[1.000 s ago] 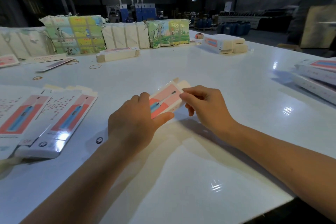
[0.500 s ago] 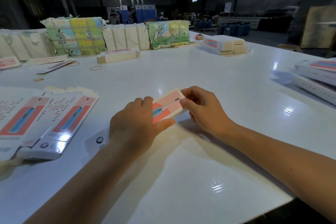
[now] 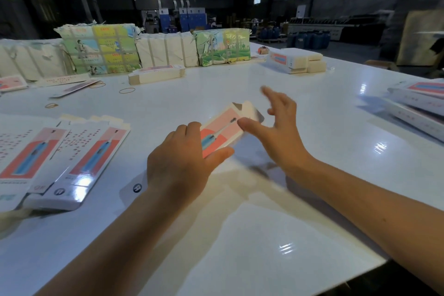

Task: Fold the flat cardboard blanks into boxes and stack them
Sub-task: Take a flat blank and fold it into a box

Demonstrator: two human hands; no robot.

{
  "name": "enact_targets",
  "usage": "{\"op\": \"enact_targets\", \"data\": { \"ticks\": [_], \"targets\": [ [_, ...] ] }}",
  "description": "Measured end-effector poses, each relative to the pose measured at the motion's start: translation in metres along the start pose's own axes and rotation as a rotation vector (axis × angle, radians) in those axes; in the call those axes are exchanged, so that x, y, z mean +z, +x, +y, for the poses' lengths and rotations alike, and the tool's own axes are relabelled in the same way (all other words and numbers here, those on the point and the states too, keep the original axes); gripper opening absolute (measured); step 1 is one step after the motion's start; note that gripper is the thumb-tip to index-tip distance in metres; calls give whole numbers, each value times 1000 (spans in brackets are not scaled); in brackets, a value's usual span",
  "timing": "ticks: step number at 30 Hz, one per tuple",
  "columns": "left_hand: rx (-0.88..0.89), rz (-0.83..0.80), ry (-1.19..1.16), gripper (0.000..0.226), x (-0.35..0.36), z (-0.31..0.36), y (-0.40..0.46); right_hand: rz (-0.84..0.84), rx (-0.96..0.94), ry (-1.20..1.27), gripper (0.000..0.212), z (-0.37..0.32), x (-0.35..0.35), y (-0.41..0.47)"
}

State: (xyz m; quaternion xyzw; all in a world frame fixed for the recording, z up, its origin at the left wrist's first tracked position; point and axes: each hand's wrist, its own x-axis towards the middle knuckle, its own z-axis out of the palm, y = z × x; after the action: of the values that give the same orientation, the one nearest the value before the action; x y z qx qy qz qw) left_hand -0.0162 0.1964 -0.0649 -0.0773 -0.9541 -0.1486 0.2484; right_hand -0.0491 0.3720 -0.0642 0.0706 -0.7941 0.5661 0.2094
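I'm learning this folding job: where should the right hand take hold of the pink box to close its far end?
Probably at the far end of the pink box, coming from the right. The left hand already grips the near end, and the end flap stands open, so the right hand, open beside it, can likely pinch the long edges there.

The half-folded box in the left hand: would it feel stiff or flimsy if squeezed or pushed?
Probably flimsy: the box is thin printed card, hollow, with its far end flaps standing open, so a squeeze would likely crush it. Likely very light, as the left hand holds it by one end alone. On the glossy table it would probably slide, not roll, having flat faces.
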Motion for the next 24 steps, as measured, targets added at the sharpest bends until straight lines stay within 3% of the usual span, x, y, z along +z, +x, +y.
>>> {"op": "enact_targets", "data": {
  "ticks": [2, 4, 5, 7, 10, 13, 15, 19, 21, 24],
  "targets": [
    [6, -3, 10, 84, 0, 3, 0, -168, 317, 465, 81, 1, -1, 3],
    [35, -26, 32, 89, 1, 6, -1, -382, 498, 907, 60, 0, -2, 5],
    [47, -33, 38, 87, 1, 7, -1, -420, 481, 960, 47, 0, -1, 5],
    [65, -30, 43, 79, 2, 8, -2, -380, 350, 894, 32, 0, 0, 6],
    [93, -5, 39, 88, 2, 11, -6, -233, 30, 457, 20, 0, -1, 0],
    [103, 22, 89, 88, 1, 17, -10, -177, -316, -260, 37, -1, -3, -11],
    [94, 21, 80, 77, 2, 17, -12, -170, -408, -456, 38, -2, -1, -12],
    [101, 36, 50, 60, 3, 17, -12, -201, -325, -316, 27, -4, 2, -17],
    [119, 73, 58, 59, 3, 16, -12, -219, -106, 26, 33, -8, 6, -16],
    [59, 3, 29, 67, -3, 15, -10, -238, 177, 458, 33, -7, 6, -5]
  ]
}}
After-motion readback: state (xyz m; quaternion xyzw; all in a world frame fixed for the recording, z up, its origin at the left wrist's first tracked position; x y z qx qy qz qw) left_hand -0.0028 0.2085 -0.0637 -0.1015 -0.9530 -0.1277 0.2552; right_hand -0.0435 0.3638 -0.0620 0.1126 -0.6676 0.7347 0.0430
